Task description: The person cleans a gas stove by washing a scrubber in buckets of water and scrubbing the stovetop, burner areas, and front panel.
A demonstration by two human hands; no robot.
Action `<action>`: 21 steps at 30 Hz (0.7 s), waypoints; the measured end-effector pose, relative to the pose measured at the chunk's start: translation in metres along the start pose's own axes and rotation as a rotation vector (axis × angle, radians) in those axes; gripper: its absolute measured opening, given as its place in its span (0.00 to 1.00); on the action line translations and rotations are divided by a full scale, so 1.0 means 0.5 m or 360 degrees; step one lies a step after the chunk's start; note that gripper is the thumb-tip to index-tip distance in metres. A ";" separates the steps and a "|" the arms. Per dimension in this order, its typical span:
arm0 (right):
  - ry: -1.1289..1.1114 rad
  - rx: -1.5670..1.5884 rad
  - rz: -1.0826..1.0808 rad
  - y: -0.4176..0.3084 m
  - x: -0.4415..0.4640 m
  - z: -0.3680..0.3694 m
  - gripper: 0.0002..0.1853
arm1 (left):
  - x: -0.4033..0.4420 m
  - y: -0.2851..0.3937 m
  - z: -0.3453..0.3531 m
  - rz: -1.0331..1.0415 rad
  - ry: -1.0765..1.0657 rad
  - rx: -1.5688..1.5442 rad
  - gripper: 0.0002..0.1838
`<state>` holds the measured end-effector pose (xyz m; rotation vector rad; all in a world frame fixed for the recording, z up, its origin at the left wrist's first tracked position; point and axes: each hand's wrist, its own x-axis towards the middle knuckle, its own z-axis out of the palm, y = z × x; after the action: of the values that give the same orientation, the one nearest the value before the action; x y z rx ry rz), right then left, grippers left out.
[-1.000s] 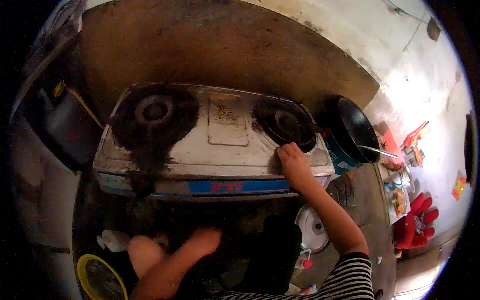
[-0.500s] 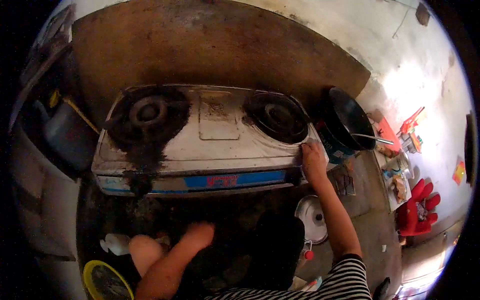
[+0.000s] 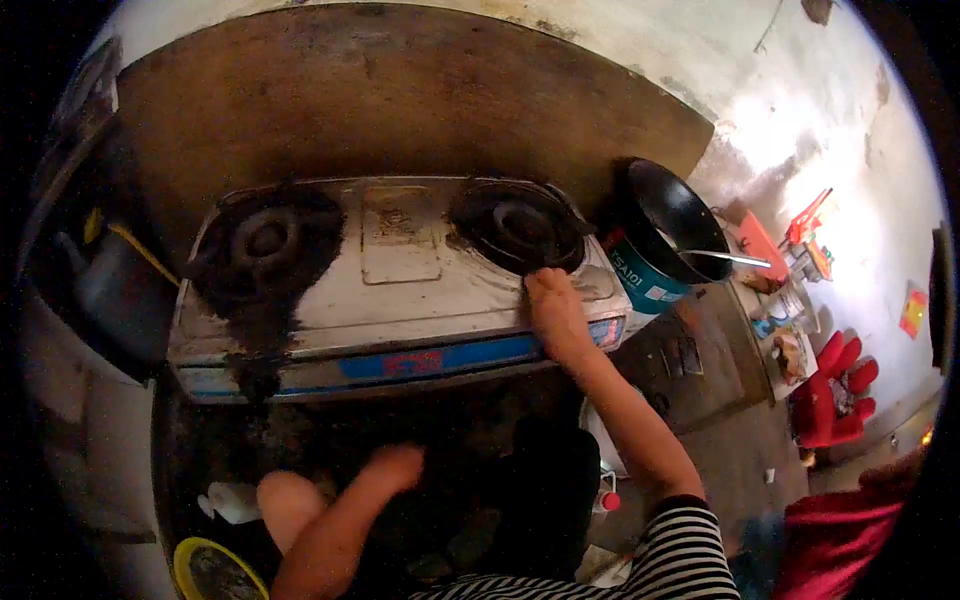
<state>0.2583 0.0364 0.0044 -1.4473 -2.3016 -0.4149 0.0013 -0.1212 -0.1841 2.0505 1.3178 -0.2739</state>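
Note:
A two-burner gas stove (image 3: pixel 330 318) spans the view, its pale top marked with dark grime around the left burner (image 3: pixel 266 238) and below it. My right hand (image 3: pixel 556 308) presses on the top just in front of the right burner (image 3: pixel 524 228). Its fingers are bent and closed; whatever they may hold is hidden under them. Low in front of the stove, beside my bare knee, is my left hand (image 3: pixel 398 466). It is blurred and dark, so its fingers cannot be made out.
Right of the stove, a black wok (image 3: pixel 668 215) with a metal-handled utensil (image 3: pixel 728 257) rests on a teal bucket (image 3: pixel 640 272). A kettle (image 3: pixel 125 290) stands left. A yellow-rimmed basin (image 3: pixel 190 580) and a red-capped bottle (image 3: pixel 606 498) are below. Red cloth (image 3: pixel 840 540) shows lower right.
My right hand has slid left along the stove top, from its right edge to before the right burner. My left hand stays low. The view has shifted slightly, and red cloth has appeared lower right.

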 end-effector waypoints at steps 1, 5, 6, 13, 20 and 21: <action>0.0056 0.0066 -0.0004 0.002 -0.005 -0.010 0.12 | 0.009 -0.014 0.020 0.0001 0.0051 0.0006 0.13; 0.0101 -0.0044 0.0136 0.107 -0.045 -0.024 0.08 | -0.034 0.009 -0.041 -0.0021 -0.0042 0.0070 0.14; 0.0074 -0.0030 0.0166 0.118 -0.043 -0.034 0.08 | -0.041 0.016 -0.048 -0.0012 -0.0008 0.0008 0.14; 0.0048 0.0227 -0.0234 -0.032 0.022 -0.030 0.12 | -0.023 -0.001 -0.013 -0.0044 0.0024 0.0147 0.12; -0.0038 0.0048 -0.0080 0.046 -0.008 -0.026 0.09 | -0.048 -0.004 -0.013 0.0110 0.0266 0.0080 0.11; -0.0004 0.0060 -0.0145 0.021 0.013 -0.018 0.09 | -0.047 -0.004 -0.014 0.0081 0.0220 0.0081 0.12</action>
<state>0.2669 0.0420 0.0156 -1.3298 -2.3710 -0.3941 -0.0128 -0.1331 -0.1677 2.1757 1.3509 -0.1464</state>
